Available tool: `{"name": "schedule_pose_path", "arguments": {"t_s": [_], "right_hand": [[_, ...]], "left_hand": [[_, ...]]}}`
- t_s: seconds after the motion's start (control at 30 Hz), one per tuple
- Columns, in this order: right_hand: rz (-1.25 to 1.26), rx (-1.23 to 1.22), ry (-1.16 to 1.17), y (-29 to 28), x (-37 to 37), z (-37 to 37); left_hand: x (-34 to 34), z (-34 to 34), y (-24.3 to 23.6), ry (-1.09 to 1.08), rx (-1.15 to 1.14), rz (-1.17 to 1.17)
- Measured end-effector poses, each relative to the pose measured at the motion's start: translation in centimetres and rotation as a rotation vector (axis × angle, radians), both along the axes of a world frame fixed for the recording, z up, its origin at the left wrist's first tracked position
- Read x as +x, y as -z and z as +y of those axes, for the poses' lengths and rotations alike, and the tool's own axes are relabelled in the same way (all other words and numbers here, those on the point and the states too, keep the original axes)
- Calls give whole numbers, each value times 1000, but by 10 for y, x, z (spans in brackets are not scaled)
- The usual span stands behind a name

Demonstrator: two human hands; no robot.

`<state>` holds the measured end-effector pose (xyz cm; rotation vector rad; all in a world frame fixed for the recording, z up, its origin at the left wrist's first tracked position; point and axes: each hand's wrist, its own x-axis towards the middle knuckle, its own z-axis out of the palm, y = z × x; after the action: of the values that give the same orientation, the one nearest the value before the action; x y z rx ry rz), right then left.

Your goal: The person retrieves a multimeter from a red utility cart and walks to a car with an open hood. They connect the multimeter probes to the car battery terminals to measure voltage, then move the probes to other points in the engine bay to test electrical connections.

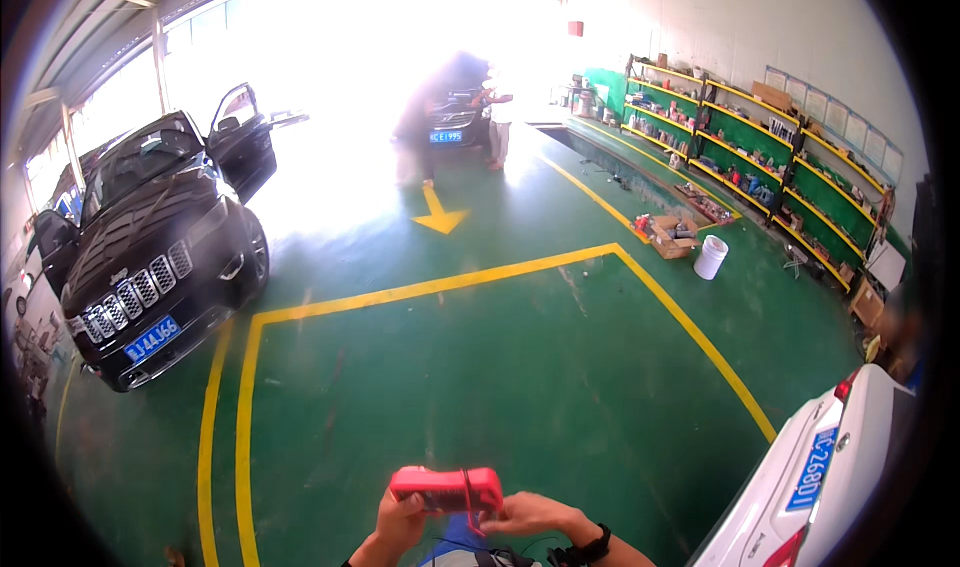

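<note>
Low in front of me is a red handheld device (445,485) with a rounded, thick casing, like a multimeter. My left hand (400,519) is closed round its left end, the thumb on the near side. A dark cord crosses the casing near its right end, and a red lead (473,512) hangs down there. At that lead, the fingers of my right hand (525,514) are pinched together; their tips are partly hidden. A black band (590,547) circles my right wrist. Thin dark wires show below the hands.
A black car (150,237) with open doors stands left; a white car (820,467) is close on my right. Two people stand by a dark car (452,117) ahead. A white bucket (711,257), a cardboard box (672,239), a floor pit and shelves (740,137) are at right.
</note>
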<state>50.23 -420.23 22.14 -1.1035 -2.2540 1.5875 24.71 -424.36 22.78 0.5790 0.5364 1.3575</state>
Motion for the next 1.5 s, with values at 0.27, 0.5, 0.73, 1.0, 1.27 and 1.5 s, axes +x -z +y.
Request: {"name": "schedule_pose_path", "arguments": {"t_s": [0.27,0.5,0.73,1.0,1.27,1.5], "right_hand": [[438,-181,360,-48,13,225],[917,-383,509,-27,19,405],[996,-348,514,-7,19,621],[739,-292,323,-32,12,863],[818,-438,224,10,7,1084],[884,-545,588,41,-10,1246]], "left_hand": [[18,278,-11,209,56,266],[34,484,-26,321,-11,404],[56,686,-2,217,21,105],[43,908,-11,192,-110,-139],[32,1136,0,254,-103,-20],[39,1357,-38,431,-232,-7]]}}
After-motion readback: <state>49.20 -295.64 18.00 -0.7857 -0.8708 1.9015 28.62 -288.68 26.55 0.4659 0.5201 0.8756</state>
